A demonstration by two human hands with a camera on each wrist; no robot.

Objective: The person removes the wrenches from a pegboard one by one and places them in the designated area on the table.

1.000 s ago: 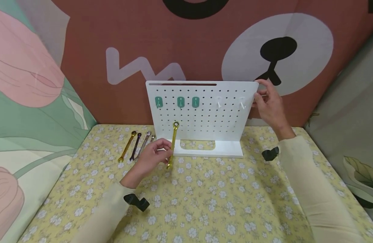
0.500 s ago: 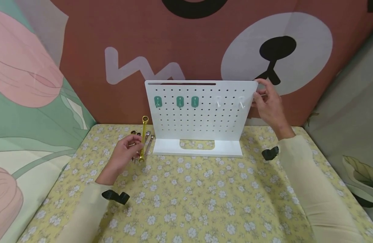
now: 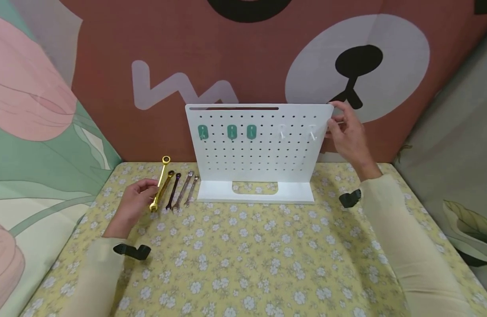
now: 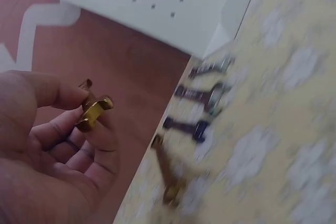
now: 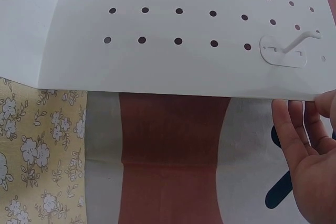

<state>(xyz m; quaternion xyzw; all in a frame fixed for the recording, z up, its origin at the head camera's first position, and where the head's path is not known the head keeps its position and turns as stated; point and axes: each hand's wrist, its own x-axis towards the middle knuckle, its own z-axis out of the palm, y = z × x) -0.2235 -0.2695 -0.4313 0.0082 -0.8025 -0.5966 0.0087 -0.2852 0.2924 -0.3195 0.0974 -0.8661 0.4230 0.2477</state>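
Observation:
My left hand (image 3: 133,201) pinches a gold ratcheting combination wrench (image 3: 162,175) at its middle, ring end up, just left of the wrenches on the table. In the left wrist view that wrench (image 4: 94,115) points nearly at the camera, between thumb and fingers. Lying side by side are a darker gold wrench (image 3: 165,186), a dark purple one (image 3: 173,190), a silver one (image 3: 183,190) and a smaller silver one (image 3: 191,192). My right hand (image 3: 350,138) grips the upper right edge of a white pegboard (image 3: 259,154), thumb in front, fingers partly hidden behind.
Three green hooks (image 3: 232,132) and two white hooks (image 3: 312,133) sit along the pegboard's upper rows, with nothing hanging on them. Its base stands on a yellow flowered cloth (image 3: 243,255). Behind rises a brown printed backdrop (image 3: 259,66).
The left hand has carried the gold wrench leftward, from in front of the pegboard, past the row of wrenches to its left side. The right hand has kept its grip on the board.

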